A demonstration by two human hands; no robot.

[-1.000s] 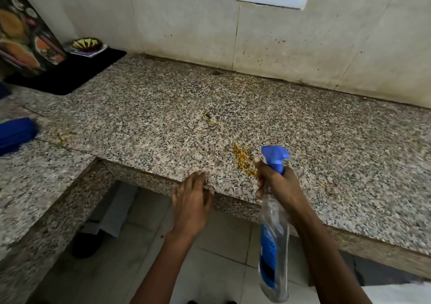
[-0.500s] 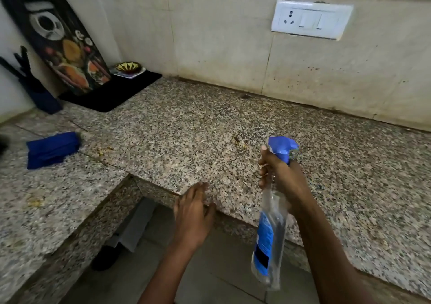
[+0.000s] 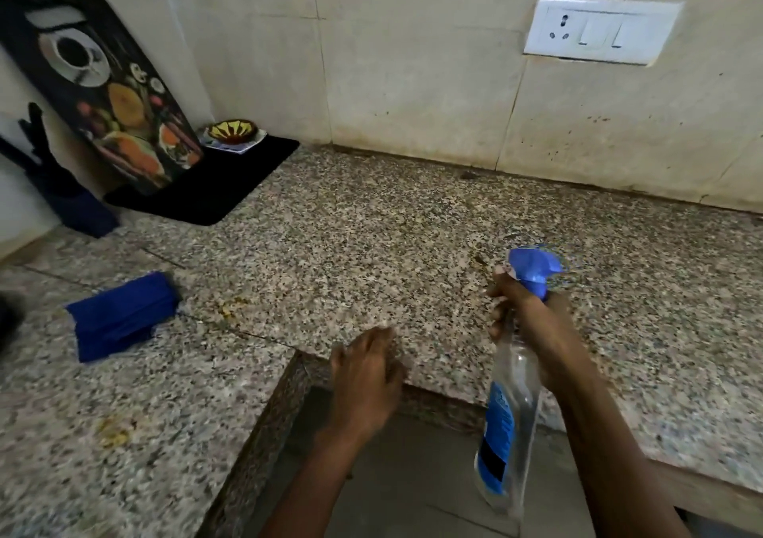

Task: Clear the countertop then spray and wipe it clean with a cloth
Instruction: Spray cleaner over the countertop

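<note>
Spray bottle (image 3: pixel 512 409) is gripped at the neck by the right hand (image 3: pixel 532 327), nozzle aimed over the stained desk (image 3: pixel 371 256) for spraying, while the left hand (image 3: pixel 363 376) is rested loosely uncurled on the edge and the blue cloth (image 3: pixel 122 316) is laid aside for wiping.

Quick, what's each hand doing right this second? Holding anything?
Left hand: open, fingers straight, resting on the countertop edge, holding nothing.
Right hand: gripping the neck of the spray bottle.
</note>
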